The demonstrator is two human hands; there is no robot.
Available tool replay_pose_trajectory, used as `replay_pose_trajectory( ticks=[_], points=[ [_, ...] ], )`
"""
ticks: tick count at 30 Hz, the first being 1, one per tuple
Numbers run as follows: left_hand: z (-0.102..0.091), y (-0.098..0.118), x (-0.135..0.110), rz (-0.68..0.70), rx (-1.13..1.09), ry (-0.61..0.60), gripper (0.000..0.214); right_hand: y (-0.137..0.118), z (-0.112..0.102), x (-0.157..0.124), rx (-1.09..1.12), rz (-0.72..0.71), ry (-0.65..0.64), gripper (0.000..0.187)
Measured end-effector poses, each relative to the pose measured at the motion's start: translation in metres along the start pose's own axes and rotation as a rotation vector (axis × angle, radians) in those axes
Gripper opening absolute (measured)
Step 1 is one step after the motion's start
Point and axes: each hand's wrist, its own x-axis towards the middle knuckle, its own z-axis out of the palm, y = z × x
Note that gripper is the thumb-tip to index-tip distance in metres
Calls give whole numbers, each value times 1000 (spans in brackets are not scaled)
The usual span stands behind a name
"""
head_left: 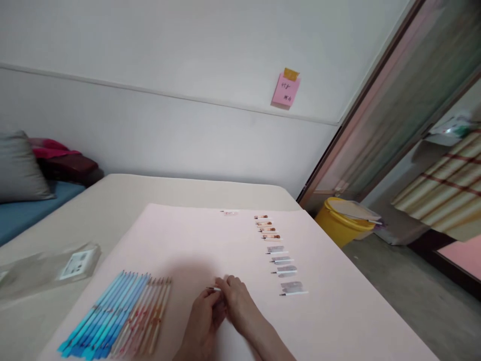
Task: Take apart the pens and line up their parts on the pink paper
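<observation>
My left hand (203, 318) and my right hand (237, 301) meet low in the middle of the view, over a pale pink sheet (195, 235). Between their closed fingers is a thin white stick with a dark tip (214, 288), like a pen refill; its other end is hidden by the fingers. Left of the hands lies a row of slim blue pens (103, 313), beside pink and brown pens (145, 316). To the right, several similar white sticks (295, 293) lie in a column, some next to greyish clear pieces (287, 269), others next to brown patterned pieces (267, 229).
A small clear piece with a stick (230, 212) lies at the sheet's far edge. A clear plastic bag with a label (77, 263) rests on the table at left. Beyond the table's right side stands a yellow bin (334, 225). A white wall (206, 135) closes off the back.
</observation>
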Motion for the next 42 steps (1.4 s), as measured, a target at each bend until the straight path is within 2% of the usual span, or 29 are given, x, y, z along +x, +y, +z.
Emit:
replay_pose_trajectory(
  ticks=[4, 8, 12, 17, 21, 30, 42],
  points=[
    [0, 4, 3, -38, -2, 77, 22, 17, 6, 19, -35, -36, 15, 34],
    [0, 8, 5, -67, 8, 171, 32, 43, 0, 54, -144, -68, 13, 32],
    [-1, 11, 6, -106, 5, 163, 28, 76, -16, 98, -329, -39, -35, 32],
    [-3, 13, 11, -121, -26, 145, 22, 113, -30, 152, -374, -28, -46, 34],
    [1, 18, 14, -150, -33, 151, 18, 131, -31, 180, -401, -24, -37, 33],
    [2, 15, 17, -227, -50, 168, 18, 148, -28, 196, -425, -46, 12, 32],
    [3, 17, 17, -244, -69, 168, 17, 152, -27, 191, -411, -22, 128, 24]
  ],
)
